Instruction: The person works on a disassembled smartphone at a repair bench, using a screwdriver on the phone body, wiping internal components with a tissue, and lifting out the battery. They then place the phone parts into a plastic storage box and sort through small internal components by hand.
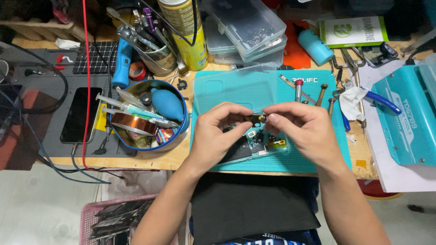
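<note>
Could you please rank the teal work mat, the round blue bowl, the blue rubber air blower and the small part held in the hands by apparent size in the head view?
1. Teal work mat
2. Round blue bowl
3. Blue rubber air blower
4. Small part, pinched between the left hand and right hand

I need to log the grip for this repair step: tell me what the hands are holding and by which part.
Both hands, left hand and right hand, pinch a small dark phone part by its two ends, between thumb and fingers, above the opened phone.
</note>
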The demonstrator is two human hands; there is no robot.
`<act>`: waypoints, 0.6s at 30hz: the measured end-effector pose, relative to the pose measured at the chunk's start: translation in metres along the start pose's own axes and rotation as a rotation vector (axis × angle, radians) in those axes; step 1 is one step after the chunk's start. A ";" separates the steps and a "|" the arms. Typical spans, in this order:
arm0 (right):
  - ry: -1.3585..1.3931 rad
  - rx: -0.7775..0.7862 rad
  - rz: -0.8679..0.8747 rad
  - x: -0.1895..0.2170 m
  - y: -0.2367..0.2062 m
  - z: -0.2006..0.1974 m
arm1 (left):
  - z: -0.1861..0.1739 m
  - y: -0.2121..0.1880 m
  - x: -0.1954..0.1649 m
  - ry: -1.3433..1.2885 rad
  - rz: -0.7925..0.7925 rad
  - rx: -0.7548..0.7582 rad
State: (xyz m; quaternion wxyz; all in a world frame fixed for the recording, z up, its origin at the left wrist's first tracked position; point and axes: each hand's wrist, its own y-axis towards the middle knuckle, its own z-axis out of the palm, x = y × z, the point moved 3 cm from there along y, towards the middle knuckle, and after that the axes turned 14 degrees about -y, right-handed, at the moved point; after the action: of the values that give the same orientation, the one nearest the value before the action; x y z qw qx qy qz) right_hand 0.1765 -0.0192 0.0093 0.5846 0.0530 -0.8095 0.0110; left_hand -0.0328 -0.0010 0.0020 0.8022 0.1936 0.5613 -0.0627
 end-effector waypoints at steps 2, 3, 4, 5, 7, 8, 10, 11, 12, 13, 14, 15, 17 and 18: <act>0.016 0.013 0.000 -0.002 0.001 0.001 | -0.002 0.000 0.005 -0.124 -0.080 -0.003; 0.042 0.027 -0.001 -0.003 0.002 0.002 | -0.002 0.000 0.007 -0.148 -0.091 -0.005; 0.068 0.041 -0.003 -0.003 0.002 0.003 | -0.002 0.001 0.008 -0.172 -0.101 -0.007; 0.091 0.028 0.004 -0.005 0.003 0.003 | -0.002 0.001 0.009 -0.196 -0.112 -0.009; 0.138 0.000 0.020 -0.007 0.006 0.005 | -0.002 -0.001 0.009 -0.270 -0.120 0.021; 0.165 -0.005 0.017 -0.008 0.006 0.006 | -0.001 -0.002 0.009 -0.307 -0.125 0.037; 0.219 -0.015 0.011 -0.009 0.008 0.008 | 0.000 -0.003 0.010 -0.333 -0.145 0.058; 0.214 -0.022 0.009 -0.009 0.008 0.008 | 0.001 -0.003 0.011 -0.346 -0.152 0.069; 0.210 -0.028 0.006 -0.009 0.008 0.009 | 0.000 -0.003 0.013 -0.336 -0.156 0.054; 0.205 -0.036 0.004 -0.009 0.008 0.009 | -0.001 -0.003 0.014 -0.325 -0.160 0.041; 0.201 -0.034 0.004 -0.008 0.007 0.009 | -0.001 -0.003 0.016 -0.315 -0.164 0.028; 0.197 -0.032 0.006 -0.008 0.007 0.008 | -0.002 -0.003 0.017 -0.322 -0.166 0.022; 0.191 -0.036 0.013 -0.007 0.007 0.008 | -0.003 -0.003 0.020 -0.334 -0.171 0.013; 0.189 -0.040 0.017 -0.006 0.007 0.007 | -0.003 -0.003 0.020 -0.336 -0.169 0.018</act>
State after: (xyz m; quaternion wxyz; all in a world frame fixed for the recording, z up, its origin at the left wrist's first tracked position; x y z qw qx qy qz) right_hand 0.1710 -0.0126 0.0016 0.6591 0.0332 -0.7513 0.0048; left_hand -0.0292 0.0002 -0.0183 0.8747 0.1398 0.4331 -0.1663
